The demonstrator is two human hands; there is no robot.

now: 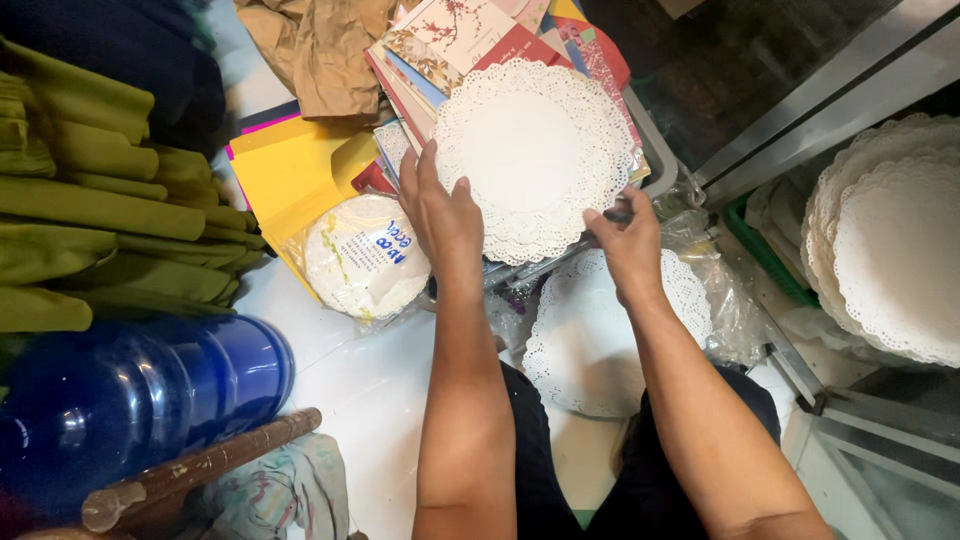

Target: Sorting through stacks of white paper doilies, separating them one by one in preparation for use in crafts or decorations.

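Note:
A stack of round white lace paper doilies (535,150) lies on top of a pile of coloured cards and envelopes (470,45). My left hand (440,215) rests flat with fingers spread on the stack's left edge. My right hand (625,240) pinches the stack's lower right edge between thumb and fingers. Below my hands, a second pile of white doilies (585,340) sits in clear plastic wrap on the white floor.
A wrapped pack of round doilies (360,255) lies left of my hands on yellow paper (285,170). Folded olive-green cloth (100,210) and a blue water bottle (130,400) are at left. More doilies (890,240) stack behind a metal frame at right. Brown paper (320,50) lies above.

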